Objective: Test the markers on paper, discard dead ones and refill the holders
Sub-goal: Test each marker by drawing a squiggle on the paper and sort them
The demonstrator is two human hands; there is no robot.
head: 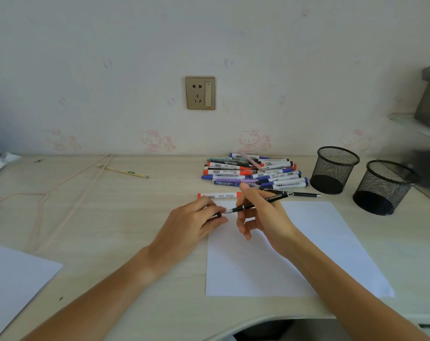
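My right hand (260, 212) grips a black pen (263, 202) over the top left corner of a white sheet of paper (307, 244), tip pointing left. My left hand (196, 222) pinches the pen's small black cap (217, 215) just off the tip. A red-capped marker (218, 195) lies on the desk behind my hands. Another black pen (305, 194) lies to the right of it. Behind them is a pile of several markers (253, 172) in red, blue, purple and black. Two empty black mesh holders (334, 169) (383, 187) stand at the right.
A second white sheet (14, 279) lies at the left front edge. A pink cord (61, 193) and a wrapped pair of chopsticks (121, 171) lie at the left back. The wall with a socket (200, 92) stands behind; a shelf (420, 124) juts out at the right.
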